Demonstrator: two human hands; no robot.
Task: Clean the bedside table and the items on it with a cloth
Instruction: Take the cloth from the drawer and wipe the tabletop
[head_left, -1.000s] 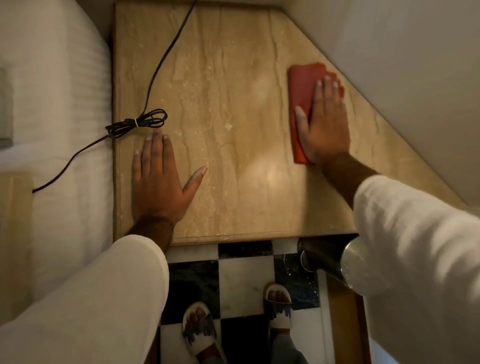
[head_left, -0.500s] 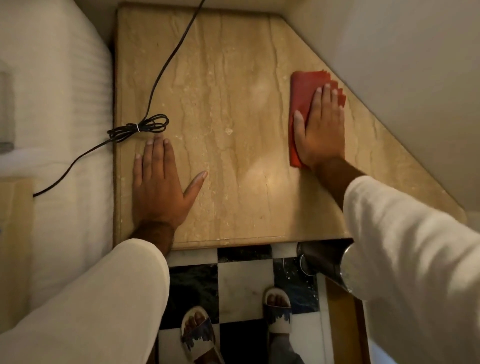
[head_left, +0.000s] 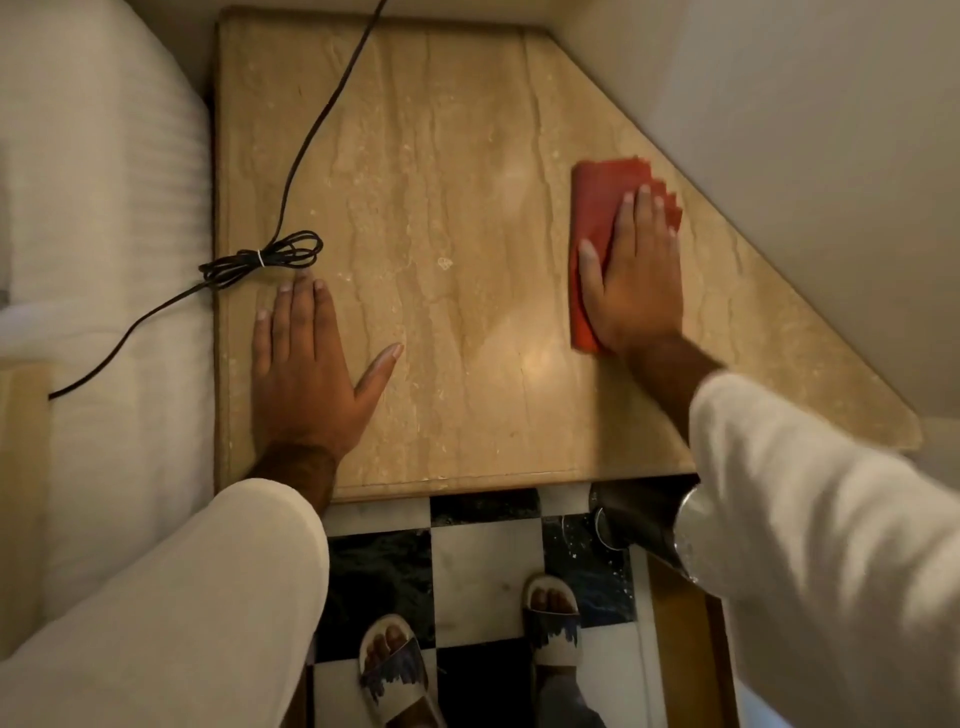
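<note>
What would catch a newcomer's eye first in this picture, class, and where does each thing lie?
The red cloth stands out most, pressed flat under the right hand near the slanted right edge of the beige stone table top. Next comes the black cable, bundled at the left edge just beyond the fingers of the flat left hand.

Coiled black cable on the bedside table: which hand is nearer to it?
Left. The left hand lies flat with fingertips just short of the cable bundle. The right hand presses the red cloth across the table, near the wall.
</note>
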